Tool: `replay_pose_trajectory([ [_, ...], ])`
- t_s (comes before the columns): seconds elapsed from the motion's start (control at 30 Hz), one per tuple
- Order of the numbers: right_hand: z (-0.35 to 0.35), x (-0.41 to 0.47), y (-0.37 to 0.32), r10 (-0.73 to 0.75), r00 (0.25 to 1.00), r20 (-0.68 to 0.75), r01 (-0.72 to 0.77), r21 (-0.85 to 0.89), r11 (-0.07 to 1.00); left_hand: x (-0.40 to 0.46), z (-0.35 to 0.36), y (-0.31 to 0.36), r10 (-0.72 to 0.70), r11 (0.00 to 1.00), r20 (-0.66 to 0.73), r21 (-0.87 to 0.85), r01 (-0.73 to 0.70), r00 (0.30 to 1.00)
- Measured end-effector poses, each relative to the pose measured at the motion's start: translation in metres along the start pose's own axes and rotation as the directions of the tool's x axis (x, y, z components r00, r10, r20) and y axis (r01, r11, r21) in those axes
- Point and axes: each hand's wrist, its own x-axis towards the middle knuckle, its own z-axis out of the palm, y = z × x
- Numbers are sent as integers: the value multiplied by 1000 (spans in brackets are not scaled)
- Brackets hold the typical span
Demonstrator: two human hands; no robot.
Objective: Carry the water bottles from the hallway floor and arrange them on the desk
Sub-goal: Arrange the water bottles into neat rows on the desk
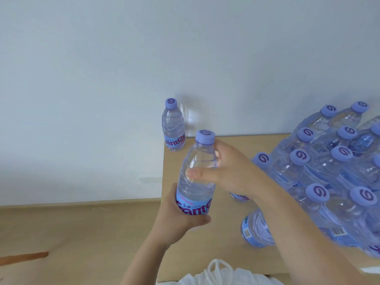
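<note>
A clear water bottle (197,173) with a purple cap and blue label is held upright over the left edge of the light wooden desk (207,249). My left hand (181,219) grips its lower part around the label. My right hand (230,171) holds its upper part just below the cap, thumb across the front. Another single bottle (173,125) stands at the desk's far left corner against the wall. A wrapped pack of several bottles (333,173) fills the right side of the desk.
The white wall (102,79) runs behind the desk, with a socket (150,179) low on it. Wooden floor (72,239) lies to the left of the desk. White clothing with a drawstring (218,274) shows at the bottom edge.
</note>
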Motion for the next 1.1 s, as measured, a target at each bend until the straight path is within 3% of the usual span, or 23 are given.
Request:
replay_pose_trajectory([
  [0.23, 23, 50, 8, 18, 996, -83, -21, -41, 999, 54, -1, -38, 95, 995, -285, 2, -98, 954],
  [0.33, 31, 71, 10, 31, 990, -136, -31, 8, 1000, 75, -6, -49, 50, 999, -364, 23, -45, 930],
  [0.63, 43, 121, 20, 26, 990, -138, -31, -36, 999, 124, -29, -48, 18, 981, -365, 188, 55, 931],
  [1.1, 40, 135, 26, 39, 990, -133, -52, -97, 994, 151, -43, -56, 70, 950, -309, 311, 31, 948],
])
